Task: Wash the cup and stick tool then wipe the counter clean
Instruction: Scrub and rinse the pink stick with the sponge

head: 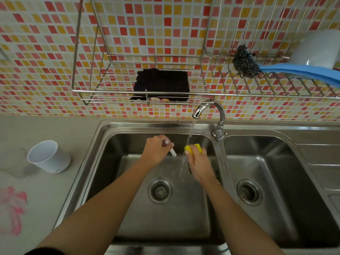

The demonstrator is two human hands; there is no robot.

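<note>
My left hand (157,149) grips a white stick tool (172,152) over the left sink basin (128,199); its lower tip points down and to the right. My right hand (197,162) holds a yellow sponge (192,148) with a dark scouring side, right under the thin stream of water from the faucet (211,109). The sponge and the stick are a small gap apart. A white cup (48,157) stands upright on the grey counter (46,199) to the left of the sink.
A pink smear (13,208) and a wet patch mark the counter at the left. A second basin (276,190) lies to the right. Wire racks on the tiled wall hold a black cloth (161,82), a steel scourer (245,61), a blue cloth (301,71) and a white bowl (318,48).
</note>
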